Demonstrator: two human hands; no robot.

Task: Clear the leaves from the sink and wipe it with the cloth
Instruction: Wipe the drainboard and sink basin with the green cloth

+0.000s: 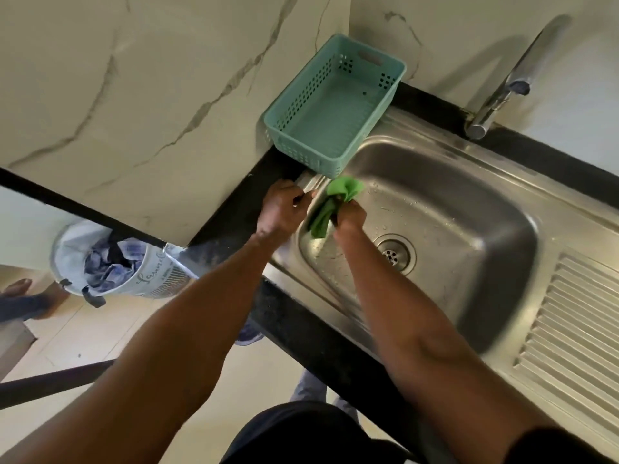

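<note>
Cloth [330, 205] bunched in right hand [350, 217], fingers curled round it, pressed to the sink [469, 209] basin's left wall, long axis running up that wall. Left hand [281, 209] just beside on the rim, fingers curled; contents unclear. No leaves visible; basin lies rightward.

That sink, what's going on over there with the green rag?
A person is cleaning a steel sink. The right hand grips a green cloth against the basin's left inner wall, while the left hand rests curled on the sink's rim beside it; whether it holds anything is unclear. No leaves show in the basin, only water drops around the drain. An empty teal basket sits on the counter corner, partly over the sink's edge.
</note>
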